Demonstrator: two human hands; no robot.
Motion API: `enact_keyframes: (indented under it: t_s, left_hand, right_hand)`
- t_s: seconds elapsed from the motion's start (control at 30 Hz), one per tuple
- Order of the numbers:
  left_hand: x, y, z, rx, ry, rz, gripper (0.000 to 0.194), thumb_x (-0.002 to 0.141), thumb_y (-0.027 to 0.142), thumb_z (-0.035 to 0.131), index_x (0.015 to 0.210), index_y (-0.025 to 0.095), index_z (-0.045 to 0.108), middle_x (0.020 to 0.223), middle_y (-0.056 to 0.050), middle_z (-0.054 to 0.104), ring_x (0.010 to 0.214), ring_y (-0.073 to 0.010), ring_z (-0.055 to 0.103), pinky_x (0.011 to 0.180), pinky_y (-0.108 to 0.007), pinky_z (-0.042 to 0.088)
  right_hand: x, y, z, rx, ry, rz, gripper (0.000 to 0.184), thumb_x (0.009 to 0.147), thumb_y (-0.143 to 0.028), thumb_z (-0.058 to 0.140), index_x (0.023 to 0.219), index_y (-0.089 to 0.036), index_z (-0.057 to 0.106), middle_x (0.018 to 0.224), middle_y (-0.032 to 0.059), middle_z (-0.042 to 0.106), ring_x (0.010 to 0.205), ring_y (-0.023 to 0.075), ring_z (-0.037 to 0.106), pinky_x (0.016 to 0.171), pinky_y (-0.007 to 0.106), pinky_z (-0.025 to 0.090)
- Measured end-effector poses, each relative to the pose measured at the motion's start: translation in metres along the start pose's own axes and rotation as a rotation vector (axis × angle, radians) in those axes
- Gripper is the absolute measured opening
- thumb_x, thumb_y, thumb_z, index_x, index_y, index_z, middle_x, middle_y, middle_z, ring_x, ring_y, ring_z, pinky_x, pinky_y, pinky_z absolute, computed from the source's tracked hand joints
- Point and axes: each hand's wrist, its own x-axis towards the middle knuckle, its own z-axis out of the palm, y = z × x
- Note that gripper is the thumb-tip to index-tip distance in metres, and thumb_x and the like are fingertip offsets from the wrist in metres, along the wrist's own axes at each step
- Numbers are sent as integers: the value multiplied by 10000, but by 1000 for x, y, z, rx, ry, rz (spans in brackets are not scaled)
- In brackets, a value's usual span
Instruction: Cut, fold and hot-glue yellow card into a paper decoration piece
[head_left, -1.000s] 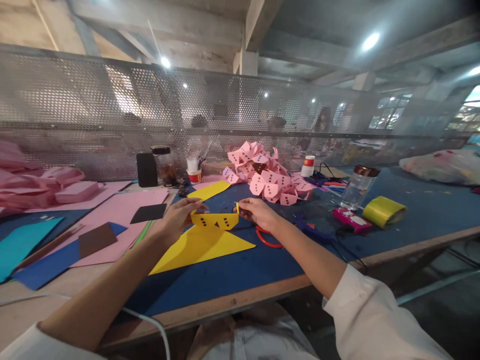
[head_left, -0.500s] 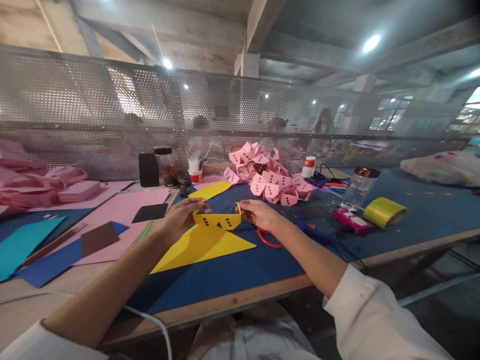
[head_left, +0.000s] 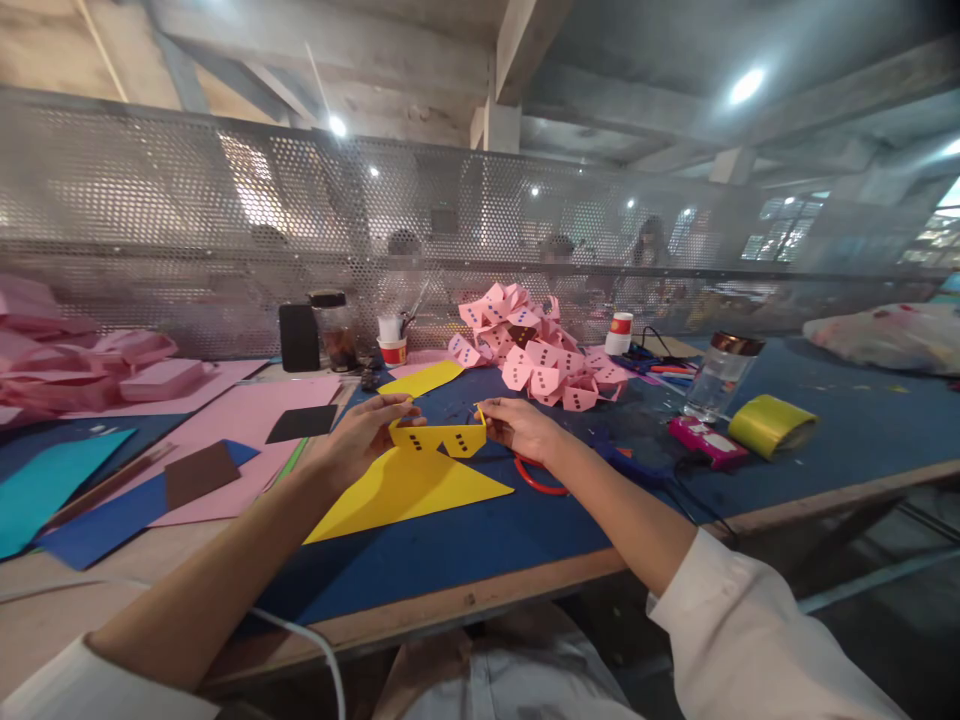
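Observation:
Yellow paper glasses (head_left: 435, 437) with small dark squares and a notch in the middle hang between my two hands. My left hand (head_left: 373, 428) pinches their left side piece, and my right hand (head_left: 517, 425) pinches the right one. Both side pieces bend back, away from me. Beneath them a yellow paper sheet (head_left: 409, 495) lies on the blue table mat (head_left: 480, 560). Near my right wrist rests a red loop-shaped handle (head_left: 541, 482), partly hidden by my forearm.
Pink paper pieces with dark squares (head_left: 536, 350) are heaped at the back. Pink sheets (head_left: 225, 455) and coloured scraps lie left. On the right stand a clear bottle (head_left: 716, 385), a pink device (head_left: 706, 442) and a yellow tape roll (head_left: 772, 425). A perforated metal screen (head_left: 315, 210) runs behind.
The front of the yellow paper glasses has tilted slightly, so the notch shows wider. Both hands keep their hold in nearly the same place.

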Motion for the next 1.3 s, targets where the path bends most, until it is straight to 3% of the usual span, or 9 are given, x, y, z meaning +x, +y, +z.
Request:
enact_keyframes:
  t_s: [0.6, 1.13, 1.3]
  left_hand:
    - [5, -3, -4, -12, -25, -47, 125, 875, 68, 694, 969, 150, 690, 917, -77, 769, 729, -155, 760, 618, -205, 616]
    - [9, -10, -8, -43, -85, -55, 173, 820, 114, 772, 977, 160, 715, 920, -62, 772, 794, -168, 762, 642, -200, 612]
    - [8, -9, -7, -43, -86, -55, 153, 838, 125, 761, 982, 159, 722, 911, -60, 772, 776, -160, 754, 619, -197, 610]
  right_hand:
    - [0, -4, -1, 125, 7, 11, 197, 797, -44, 812, 814, -136, 638, 675, -1, 711, 488, 47, 602, 500, 120, 539]
    - [4, -4, -2, 184, 25, -35, 251, 757, -38, 816, 855, -156, 618, 665, -14, 705, 463, 47, 563, 455, 112, 474]
    - [7, -3, -3, 202, 21, -52, 161, 822, -78, 779, 812, -143, 632, 662, -13, 697, 472, 44, 564, 468, 118, 478]
